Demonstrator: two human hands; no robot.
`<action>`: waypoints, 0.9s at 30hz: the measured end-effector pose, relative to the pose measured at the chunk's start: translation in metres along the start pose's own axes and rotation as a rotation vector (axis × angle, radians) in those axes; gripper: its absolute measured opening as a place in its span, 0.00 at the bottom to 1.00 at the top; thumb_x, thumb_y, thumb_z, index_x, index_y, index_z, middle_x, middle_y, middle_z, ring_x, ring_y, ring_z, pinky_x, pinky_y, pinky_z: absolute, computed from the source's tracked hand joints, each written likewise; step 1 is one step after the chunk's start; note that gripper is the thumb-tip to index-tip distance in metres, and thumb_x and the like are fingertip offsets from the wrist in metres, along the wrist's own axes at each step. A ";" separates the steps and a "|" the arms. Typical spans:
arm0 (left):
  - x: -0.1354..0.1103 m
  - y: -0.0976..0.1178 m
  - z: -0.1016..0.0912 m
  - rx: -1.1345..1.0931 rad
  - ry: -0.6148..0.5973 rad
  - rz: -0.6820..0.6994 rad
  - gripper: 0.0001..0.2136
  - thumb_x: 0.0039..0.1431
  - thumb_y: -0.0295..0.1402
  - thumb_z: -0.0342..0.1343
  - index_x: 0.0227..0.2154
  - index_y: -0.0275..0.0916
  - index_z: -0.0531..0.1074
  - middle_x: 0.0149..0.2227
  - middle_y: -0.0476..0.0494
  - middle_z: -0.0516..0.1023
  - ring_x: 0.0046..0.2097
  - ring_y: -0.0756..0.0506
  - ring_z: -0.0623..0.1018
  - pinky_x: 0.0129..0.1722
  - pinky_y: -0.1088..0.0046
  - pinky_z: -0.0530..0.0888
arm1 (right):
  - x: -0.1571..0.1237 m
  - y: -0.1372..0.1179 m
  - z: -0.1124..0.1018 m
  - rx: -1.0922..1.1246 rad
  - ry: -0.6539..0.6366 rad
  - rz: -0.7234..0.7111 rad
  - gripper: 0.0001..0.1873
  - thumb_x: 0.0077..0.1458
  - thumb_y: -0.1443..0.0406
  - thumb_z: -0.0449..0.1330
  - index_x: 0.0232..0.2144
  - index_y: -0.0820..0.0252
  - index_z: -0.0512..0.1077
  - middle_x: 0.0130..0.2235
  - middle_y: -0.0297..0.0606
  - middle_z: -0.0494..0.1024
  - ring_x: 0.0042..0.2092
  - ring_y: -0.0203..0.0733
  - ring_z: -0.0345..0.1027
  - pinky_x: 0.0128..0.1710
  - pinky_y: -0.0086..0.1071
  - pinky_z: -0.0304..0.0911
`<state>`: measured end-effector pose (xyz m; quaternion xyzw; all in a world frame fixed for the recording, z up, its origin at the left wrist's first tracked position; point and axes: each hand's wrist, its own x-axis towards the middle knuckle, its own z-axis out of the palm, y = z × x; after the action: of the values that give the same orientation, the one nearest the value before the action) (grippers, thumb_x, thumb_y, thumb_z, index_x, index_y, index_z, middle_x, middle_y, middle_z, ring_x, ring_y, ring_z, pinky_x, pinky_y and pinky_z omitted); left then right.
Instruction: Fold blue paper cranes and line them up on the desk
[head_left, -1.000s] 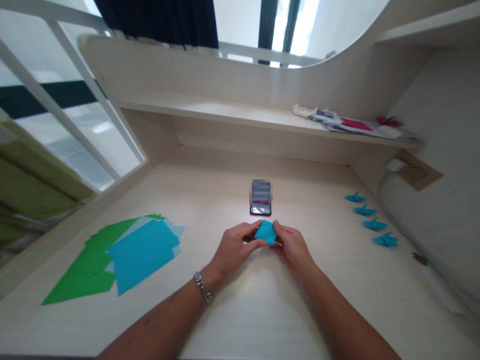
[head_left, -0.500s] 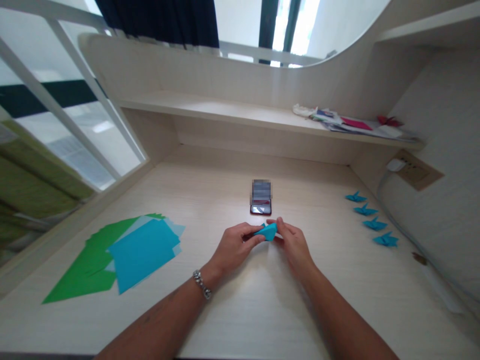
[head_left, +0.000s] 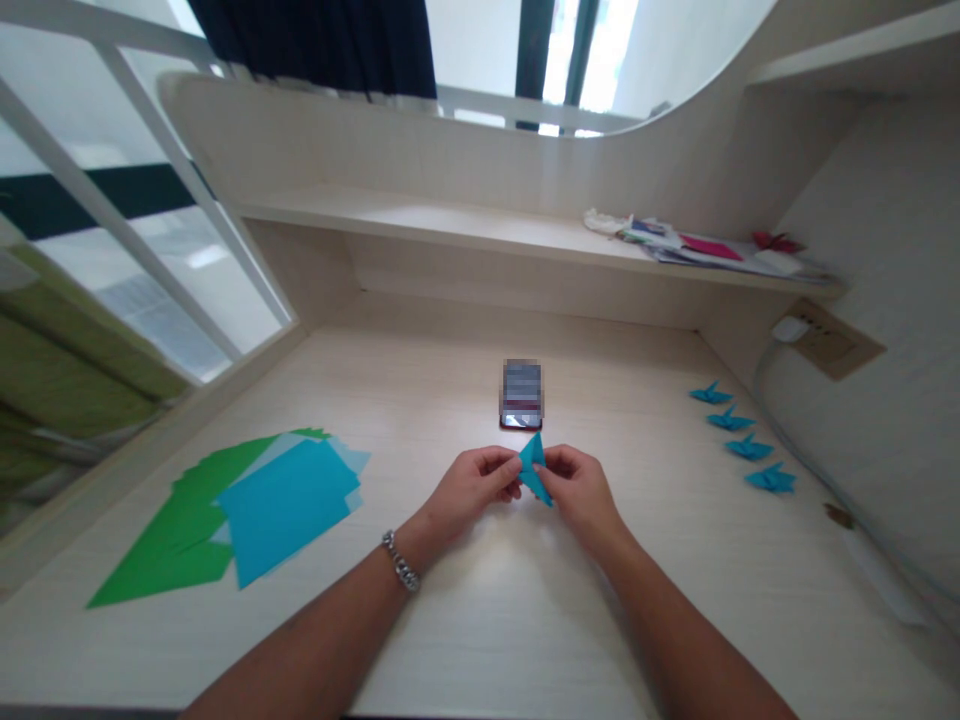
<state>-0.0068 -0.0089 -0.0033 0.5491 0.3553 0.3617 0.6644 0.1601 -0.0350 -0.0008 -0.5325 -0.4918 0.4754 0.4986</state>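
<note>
"Circling the left forearm [head_left: 322,630], nearest us, a silver bracelet [head_left: 400,562]; past it the left hand [head_left: 469,487], its fingers closed narrow on the left side of a folded blue paper [head_left: 531,466]!"

"And the right hand [head_left: 585,490] matches it; thumb and fingers pinch the paper's right side; so the paper sits between the two hands, one point up and away, another down toward us; whether it touches the surface [head_left: 480,620] beneath, I can't tell!"

"Over on the left, well apart from the hands; blue sheets [head_left: 289,510] lie loosely stacked, overlapping a spread of green sheets [head_left: 161,540]!"

"Straight ahead, just beyond the folded paper, a phone [head_left: 521,395] lies flat, its screen blurred; and away to the right, four small blue folded shapes [head_left: 771,479] in a slanting row!"

"Alongside that row, a pale cable [head_left: 776,428] runs up to a white plug [head_left: 790,329] in a wall socket [head_left: 840,345]!"

"Farther back, the long shelf [head_left: 420,222]; papers [head_left: 645,236] heaped toward its right end; a bright pink piece [head_left: 711,247] among them!"
</note>
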 end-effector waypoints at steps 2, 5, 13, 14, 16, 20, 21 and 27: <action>0.000 -0.001 0.002 -0.010 0.040 -0.005 0.15 0.57 0.40 0.58 0.41 0.33 0.75 0.34 0.39 0.79 0.33 0.47 0.76 0.33 0.70 0.73 | -0.001 0.000 0.000 -0.057 0.045 -0.015 0.11 0.44 0.59 0.65 0.29 0.62 0.77 0.28 0.39 0.79 0.29 0.42 0.70 0.29 0.33 0.64; -0.002 0.000 0.006 0.016 0.051 0.049 0.16 0.56 0.38 0.60 0.44 0.33 0.74 0.42 0.35 0.79 0.39 0.45 0.78 0.41 0.66 0.74 | -0.003 -0.001 0.002 -0.155 0.110 -0.059 0.09 0.47 0.61 0.63 0.29 0.61 0.76 0.28 0.39 0.79 0.30 0.42 0.70 0.30 0.33 0.65; -0.001 -0.001 0.011 0.212 0.159 0.167 0.11 0.53 0.26 0.58 0.40 0.34 0.78 0.41 0.37 0.80 0.44 0.42 0.78 0.47 0.64 0.73 | -0.008 -0.001 0.008 -0.273 0.142 -0.215 0.06 0.48 0.65 0.61 0.31 0.59 0.76 0.33 0.39 0.78 0.35 0.43 0.71 0.37 0.35 0.67; 0.000 -0.002 0.010 0.217 0.183 0.163 0.10 0.52 0.25 0.57 0.38 0.34 0.78 0.40 0.38 0.80 0.43 0.42 0.78 0.46 0.65 0.73 | -0.007 0.000 0.008 -0.246 0.114 -0.200 0.07 0.47 0.65 0.62 0.31 0.59 0.76 0.34 0.39 0.78 0.35 0.43 0.72 0.37 0.35 0.67; 0.002 -0.006 0.006 0.201 0.219 0.136 0.10 0.53 0.25 0.56 0.37 0.35 0.79 0.40 0.38 0.81 0.42 0.42 0.78 0.44 0.65 0.74 | -0.006 0.001 0.007 -0.186 0.053 -0.150 0.09 0.46 0.62 0.64 0.32 0.59 0.76 0.35 0.40 0.78 0.36 0.43 0.72 0.36 0.34 0.68; 0.003 -0.010 0.002 0.131 0.259 0.121 0.10 0.54 0.31 0.58 0.39 0.35 0.78 0.41 0.38 0.81 0.42 0.42 0.79 0.44 0.65 0.75 | -0.003 0.002 0.005 -0.122 -0.017 -0.079 0.14 0.48 0.56 0.63 0.32 0.60 0.77 0.35 0.41 0.79 0.37 0.45 0.72 0.35 0.34 0.68; 0.003 -0.011 0.001 0.109 0.263 0.119 0.11 0.54 0.32 0.59 0.40 0.35 0.78 0.41 0.37 0.81 0.41 0.42 0.79 0.43 0.65 0.75 | -0.002 0.003 0.004 -0.112 -0.023 -0.066 0.15 0.50 0.54 0.62 0.32 0.60 0.77 0.34 0.41 0.79 0.36 0.45 0.72 0.35 0.34 0.68; 0.001 -0.008 0.003 0.035 0.237 0.106 0.12 0.53 0.34 0.62 0.39 0.34 0.78 0.40 0.36 0.81 0.39 0.43 0.79 0.41 0.65 0.75 | 0.000 0.008 0.002 -0.093 -0.049 -0.029 0.13 0.47 0.56 0.64 0.31 0.59 0.78 0.33 0.40 0.79 0.35 0.45 0.72 0.33 0.34 0.67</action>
<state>-0.0028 -0.0107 -0.0106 0.5320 0.4082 0.4525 0.5878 0.1581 -0.0348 -0.0088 -0.5362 -0.5330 0.4577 0.4680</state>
